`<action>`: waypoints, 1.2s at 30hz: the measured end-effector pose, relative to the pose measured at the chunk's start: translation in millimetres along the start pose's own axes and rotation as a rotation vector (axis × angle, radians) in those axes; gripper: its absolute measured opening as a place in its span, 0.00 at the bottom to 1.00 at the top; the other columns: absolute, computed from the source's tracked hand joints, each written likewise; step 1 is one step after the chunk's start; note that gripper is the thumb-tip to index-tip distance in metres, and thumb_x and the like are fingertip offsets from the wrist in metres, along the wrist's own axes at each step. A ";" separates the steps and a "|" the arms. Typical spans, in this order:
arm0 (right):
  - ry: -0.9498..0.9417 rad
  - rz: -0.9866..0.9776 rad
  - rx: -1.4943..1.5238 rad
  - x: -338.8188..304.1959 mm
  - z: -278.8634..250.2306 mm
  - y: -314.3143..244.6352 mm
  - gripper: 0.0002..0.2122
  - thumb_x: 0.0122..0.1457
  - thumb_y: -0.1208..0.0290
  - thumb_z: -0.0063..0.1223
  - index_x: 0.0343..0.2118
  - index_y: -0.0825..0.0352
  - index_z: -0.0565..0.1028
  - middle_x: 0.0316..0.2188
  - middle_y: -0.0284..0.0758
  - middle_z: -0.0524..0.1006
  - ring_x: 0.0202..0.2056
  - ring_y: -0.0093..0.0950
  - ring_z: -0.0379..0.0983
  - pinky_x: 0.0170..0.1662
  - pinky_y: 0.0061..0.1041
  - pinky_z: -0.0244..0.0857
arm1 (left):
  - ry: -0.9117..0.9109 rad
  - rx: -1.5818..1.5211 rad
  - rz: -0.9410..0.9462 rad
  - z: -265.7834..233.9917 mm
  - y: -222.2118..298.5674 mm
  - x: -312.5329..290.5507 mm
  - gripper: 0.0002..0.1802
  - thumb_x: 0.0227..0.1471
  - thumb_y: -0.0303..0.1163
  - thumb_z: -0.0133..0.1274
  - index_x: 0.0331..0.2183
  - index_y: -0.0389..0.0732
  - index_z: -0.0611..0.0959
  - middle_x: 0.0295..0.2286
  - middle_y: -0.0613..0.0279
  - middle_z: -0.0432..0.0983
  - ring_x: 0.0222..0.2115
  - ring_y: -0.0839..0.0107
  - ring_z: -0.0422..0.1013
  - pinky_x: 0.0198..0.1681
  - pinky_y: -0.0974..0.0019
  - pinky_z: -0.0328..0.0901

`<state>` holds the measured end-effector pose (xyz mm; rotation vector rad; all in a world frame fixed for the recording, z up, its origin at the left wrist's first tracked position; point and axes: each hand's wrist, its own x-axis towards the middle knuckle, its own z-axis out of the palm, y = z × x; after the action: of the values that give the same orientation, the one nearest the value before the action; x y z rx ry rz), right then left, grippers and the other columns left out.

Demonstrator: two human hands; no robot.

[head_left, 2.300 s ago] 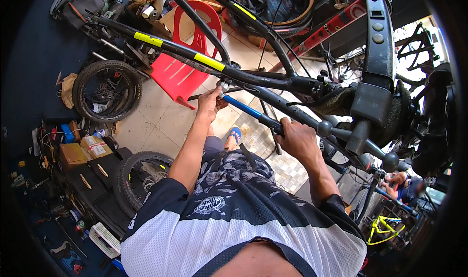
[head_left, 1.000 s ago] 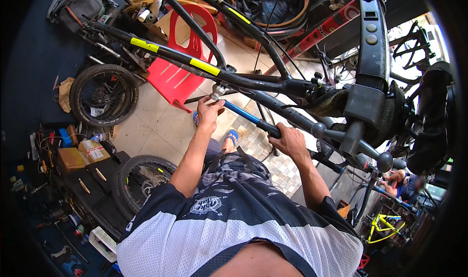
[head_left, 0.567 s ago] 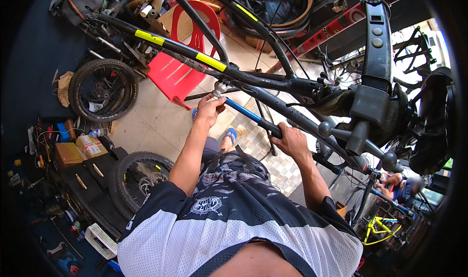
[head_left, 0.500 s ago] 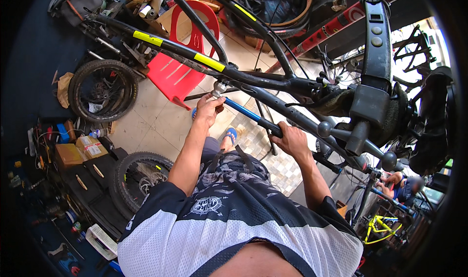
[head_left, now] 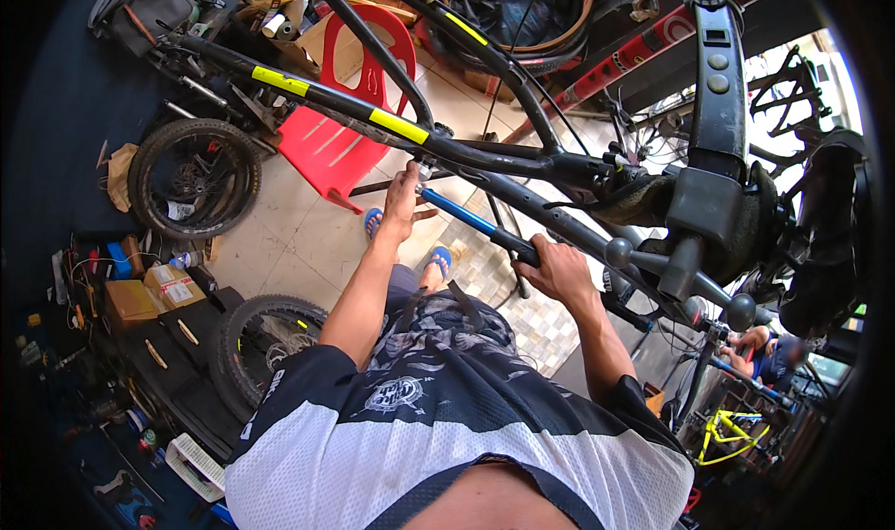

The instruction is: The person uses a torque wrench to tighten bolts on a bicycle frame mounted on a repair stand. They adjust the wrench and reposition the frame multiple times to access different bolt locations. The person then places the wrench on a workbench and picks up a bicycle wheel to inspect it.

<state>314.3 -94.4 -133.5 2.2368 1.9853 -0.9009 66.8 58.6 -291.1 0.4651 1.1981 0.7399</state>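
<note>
A long wrench with a blue shaft and black grip (head_left: pixel 466 217) slants across in front of me. My right hand (head_left: pixel 559 275) is wrapped round its black grip end. At its other end, my left hand (head_left: pixel 401 202) is held against the silver head (head_left: pixel 424 172), one finger sticking out to the right below the shaft; the fingers partly hide the head. That head meets the underside of a black bicycle frame (head_left: pixel 503 160) with yellow patches, around the bottom bracket. A black clamp (head_left: pixel 706 204) stands at the right, beside the frame.
Behind the frame stands a red plastic chair (head_left: pixel 345 124). Bicycle wheels (head_left: pixel 195 178) lean at the left, above a cluttered black bench (head_left: pixel 177 344) with cardboard boxes (head_left: pixel 174 286). At the lower right are a person (head_left: pixel 760 355) and a yellow bicycle frame (head_left: pixel 732 439).
My left hand has shifted slightly up toward the frame, its fingers straighter and pressed closer to the silver head. The right hand keeps its hold on the grip, almost unmoved.
</note>
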 end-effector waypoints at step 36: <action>-0.071 0.070 0.107 49.5 101.3 74.9 0.18 0.61 0.49 0.57 0.37 0.63 0.74 0.20 0.38 0.81 0.28 0.44 0.82 0.37 0.41 0.73 | -0.055 -0.215 0.204 13.1 -8.9 6.2 0.16 0.69 0.51 0.47 0.44 0.50 0.76 0.26 0.72 0.71 0.27 0.77 0.71 0.30 0.66 0.70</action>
<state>343.5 -102.5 -265.4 2.2781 1.8591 -1.0863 82.6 57.7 -297.1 0.4290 1.0159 1.0133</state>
